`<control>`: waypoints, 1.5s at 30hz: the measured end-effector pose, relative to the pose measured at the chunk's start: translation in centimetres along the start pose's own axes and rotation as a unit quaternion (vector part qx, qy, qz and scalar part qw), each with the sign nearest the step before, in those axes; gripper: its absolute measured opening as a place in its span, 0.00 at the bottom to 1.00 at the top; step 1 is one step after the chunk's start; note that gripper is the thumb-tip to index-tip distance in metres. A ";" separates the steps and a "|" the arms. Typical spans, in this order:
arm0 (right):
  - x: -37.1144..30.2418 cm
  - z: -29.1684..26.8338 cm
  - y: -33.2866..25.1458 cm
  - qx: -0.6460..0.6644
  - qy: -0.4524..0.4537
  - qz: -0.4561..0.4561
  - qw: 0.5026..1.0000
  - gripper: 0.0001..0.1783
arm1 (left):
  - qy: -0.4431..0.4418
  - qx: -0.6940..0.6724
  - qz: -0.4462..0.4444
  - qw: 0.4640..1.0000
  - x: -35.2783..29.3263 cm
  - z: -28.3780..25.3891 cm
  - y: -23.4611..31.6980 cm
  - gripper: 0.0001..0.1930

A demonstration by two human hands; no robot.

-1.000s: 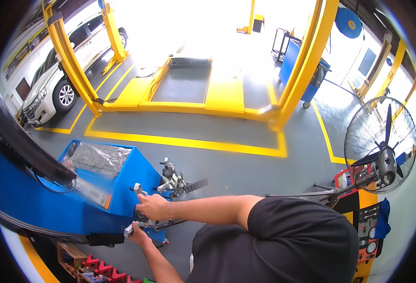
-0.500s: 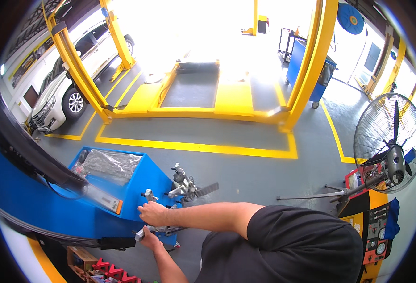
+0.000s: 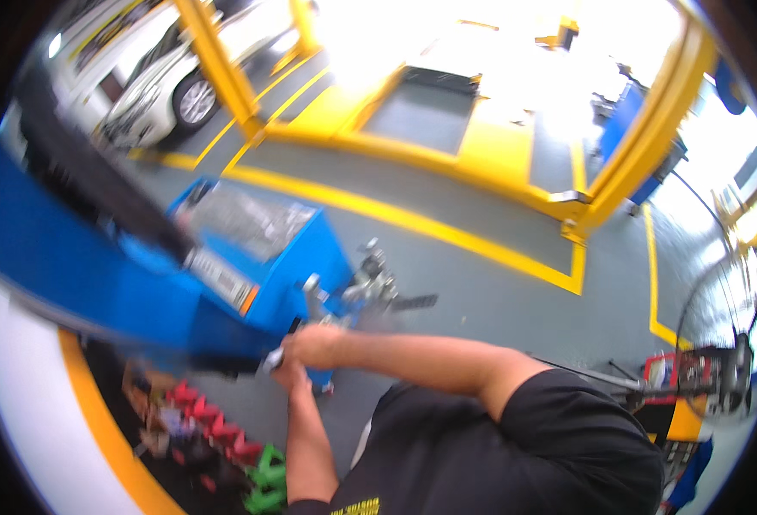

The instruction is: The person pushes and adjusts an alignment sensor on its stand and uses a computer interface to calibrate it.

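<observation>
My left hand (image 3: 291, 374) is closed around a silver metal piece (image 3: 272, 360) whose end sticks out past the fingers. Right above it, my right hand (image 3: 317, 345) is curled and almost touches the left; what it grips is hidden. Both hands are at the near side of a blue cabinet (image 3: 336, 249). An upright silver metal bracket (image 3: 312, 292) stands just beyond my right hand. Farther right, a silver wheel clamp (image 3: 372, 279) with a dark strip hangs at the cabinet's side. The area around my hands is blurred.
A plastic-covered tray (image 3: 245, 219) tops the cabinet, beside a dark monitor-like arm (image 3: 95, 163). Red stands (image 3: 211, 421) and green stands (image 3: 267, 481) are on the floor at lower left. A yellow lift (image 3: 413, 150) stands ahead, a white car (image 3: 151, 107) left, a fan (image 3: 726, 373) right.
The view has swung and tilted, so the cabinet appears farther right and higher. My right hand has come down from the bracket to beside my left hand, which still holds the silver piece.
</observation>
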State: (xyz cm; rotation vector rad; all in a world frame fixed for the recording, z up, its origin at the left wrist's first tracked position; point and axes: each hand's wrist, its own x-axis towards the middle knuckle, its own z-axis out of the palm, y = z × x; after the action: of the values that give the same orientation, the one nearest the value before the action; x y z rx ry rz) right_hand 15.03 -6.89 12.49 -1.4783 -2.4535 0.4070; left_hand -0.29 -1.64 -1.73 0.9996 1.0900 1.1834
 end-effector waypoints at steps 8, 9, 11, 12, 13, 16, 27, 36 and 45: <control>0.6 -1.7 1.6 -0.094 0.057 0.022 0.994 0.08 | 0.123 0.019 -0.077 0.989 1.5 2.1 -0.3 0.12; 1.2 -1.6 0.9 -0.111 0.053 0.026 0.992 0.09 | 0.111 0.020 -0.056 0.992 1.7 1.1 -0.7 0.12; 1.0 -1.3 0.3 -0.126 0.040 0.028 0.991 0.09 | 0.105 0.019 -0.042 0.993 1.6 0.2 -1.1 0.12; 0.5 -1.0 0.5 -0.105 0.051 0.018 0.993 0.08 | 0.106 0.018 -0.035 0.994 1.3 0.4 -1.0 0.12; -0.4 -0.6 0.6 -0.085 0.059 0.007 0.995 0.07 | 0.108 0.015 -0.029 0.994 0.9 0.7 -1.1 0.12; -2.9 -0.3 1.4 -0.057 0.093 -0.007 0.994 0.06 | 0.126 0.031 -0.054 0.990 0.5 0.5 -0.5 0.11; -0.2 -3.1 4.8 0.003 0.019 0.130 0.991 0.11 | 0.115 0.030 -0.036 0.992 0.4 2.2 0.7 0.11; 2.0 -3.0 4.8 -0.041 -0.019 0.069 0.997 0.10 | 0.122 0.069 -0.037 0.989 1.0 0.7 -0.3 0.11; 1.4 -0.9 0.3 0.093 -0.022 0.000 0.995 0.14 | 0.113 0.033 -0.044 0.992 0.4 1.1 0.6 0.11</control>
State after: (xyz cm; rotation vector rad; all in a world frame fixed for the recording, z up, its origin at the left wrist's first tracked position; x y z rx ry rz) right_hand 14.99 -5.42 13.32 -1.4064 -2.3751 0.6554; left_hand 0.67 -1.25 -1.00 0.8730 1.3452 1.2152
